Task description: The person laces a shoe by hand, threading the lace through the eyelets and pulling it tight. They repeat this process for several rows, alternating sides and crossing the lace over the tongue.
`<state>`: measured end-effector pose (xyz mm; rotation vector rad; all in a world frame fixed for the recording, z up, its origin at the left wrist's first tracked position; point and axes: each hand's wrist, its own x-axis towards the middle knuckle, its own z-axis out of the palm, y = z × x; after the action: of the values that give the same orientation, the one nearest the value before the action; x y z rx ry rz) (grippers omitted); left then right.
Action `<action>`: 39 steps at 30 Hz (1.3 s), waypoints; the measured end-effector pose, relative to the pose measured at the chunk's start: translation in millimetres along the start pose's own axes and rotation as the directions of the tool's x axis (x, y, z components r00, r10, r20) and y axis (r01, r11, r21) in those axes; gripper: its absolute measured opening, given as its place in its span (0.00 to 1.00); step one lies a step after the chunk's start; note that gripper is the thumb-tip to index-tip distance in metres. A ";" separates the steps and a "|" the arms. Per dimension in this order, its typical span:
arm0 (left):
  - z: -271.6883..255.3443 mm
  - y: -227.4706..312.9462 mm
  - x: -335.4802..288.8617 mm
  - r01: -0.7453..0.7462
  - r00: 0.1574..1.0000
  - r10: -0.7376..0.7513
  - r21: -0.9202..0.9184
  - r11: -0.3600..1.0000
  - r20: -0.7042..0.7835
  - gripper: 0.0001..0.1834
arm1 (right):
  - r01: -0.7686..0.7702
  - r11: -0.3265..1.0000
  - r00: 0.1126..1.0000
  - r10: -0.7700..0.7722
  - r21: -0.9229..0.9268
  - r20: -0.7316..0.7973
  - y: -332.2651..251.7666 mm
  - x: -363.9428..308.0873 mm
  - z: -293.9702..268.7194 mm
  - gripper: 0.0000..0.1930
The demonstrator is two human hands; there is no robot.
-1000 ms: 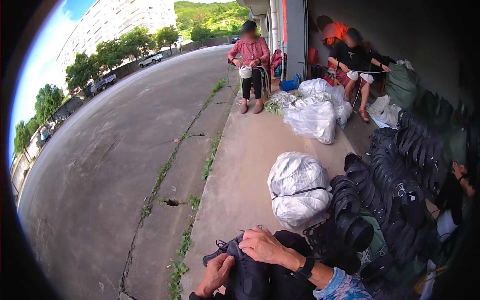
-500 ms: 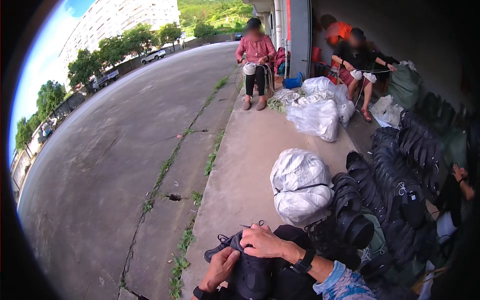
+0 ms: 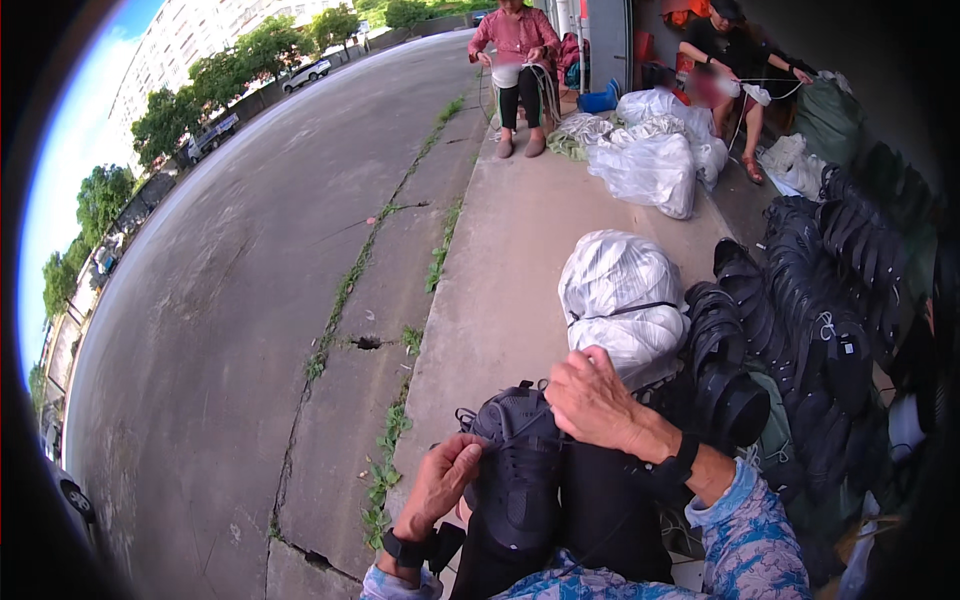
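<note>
A black lace-up sneaker (image 3: pixel 518 485) rests on my lap over dark trousers, its toe pointing toward me. My left hand (image 3: pixel 446 480) is at the shoe's left side near the lacing, thumb and fingers pinched on a black shoelace. To the right of the collar and raised a little above it, my right hand (image 3: pixel 598 402) is closed on the lace's other end. A thin stretch of lace runs across the shoe between the two hands. Loose loops of lace show by the shoe's left edge.
A white bundle tied with a dark band (image 3: pixel 622 300) stands just ahead. Rows of black shoes (image 3: pixel 800 300) fill the right side. Clear plastic sacks (image 3: pixel 650 165) lie farther off, near two seated people handling pale cords. Left runs a weedy crack (image 3: pixel 350 290) in the pavement.
My hands have moved apart, the right one up and to the right, drawing the lace out. The shoe now shows more fully, and the view has tilted down.
</note>
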<state>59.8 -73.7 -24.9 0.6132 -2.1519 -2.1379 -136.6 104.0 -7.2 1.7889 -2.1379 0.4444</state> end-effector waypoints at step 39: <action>-9.1 16.9 10.3 -0.223 0.967 0.206 -0.883 0.414 -0.148 0.15 | -0.136 0.960 0.978 0.169 0.245 -0.120 -9.1 -32.2 30.1 0.07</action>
<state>49.1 -86.0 -10.6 0.1968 -0.6812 -2.6080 -123.6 118.0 -47.9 1.6570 -2.2086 0.8703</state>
